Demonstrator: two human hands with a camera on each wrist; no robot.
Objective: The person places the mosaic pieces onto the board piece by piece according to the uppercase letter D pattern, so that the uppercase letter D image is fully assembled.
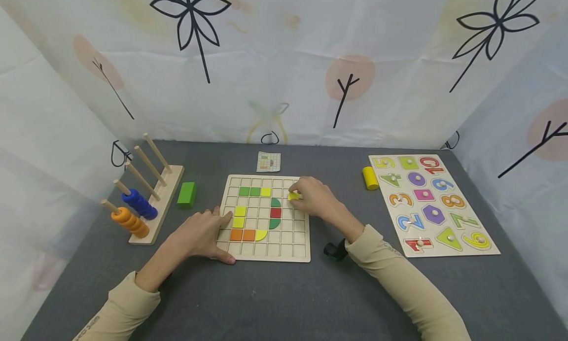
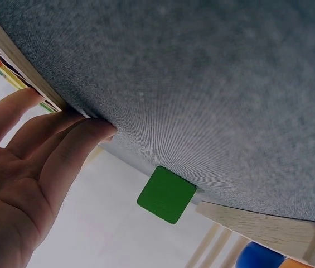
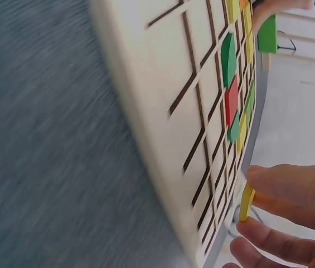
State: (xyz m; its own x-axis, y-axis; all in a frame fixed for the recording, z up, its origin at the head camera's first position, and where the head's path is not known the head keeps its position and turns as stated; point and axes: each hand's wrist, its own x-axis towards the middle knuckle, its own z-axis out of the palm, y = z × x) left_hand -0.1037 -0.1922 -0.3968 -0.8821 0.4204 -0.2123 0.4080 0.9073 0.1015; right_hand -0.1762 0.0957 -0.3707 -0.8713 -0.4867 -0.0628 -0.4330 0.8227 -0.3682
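Note:
A wooden grid board [image 1: 290, 247] lies mid-table with green, yellow, red and orange flat pieces in some of its squares. My left hand [image 1: 199, 235] rests against the board's left side, thumb at the near left corner and fingers spread along the edge. In the left wrist view the fingers [image 2: 73, 145] touch the board's side. With thumb and fingertips, my right hand [image 1: 312, 197] pinches a small yellow piece [image 3: 247, 202] over the board's far right part. The yellow piece's exact shape is partly hidden by the fingers.
Behind the board lies a small printed card [image 1: 268, 162]. To the left stand a green block [image 1: 187, 195] and a peg stand [image 1: 170, 188] with blue and orange rings. On the right are a yellow cylinder [image 1: 370, 178] and a number-and-shape puzzle board [image 1: 412, 208].

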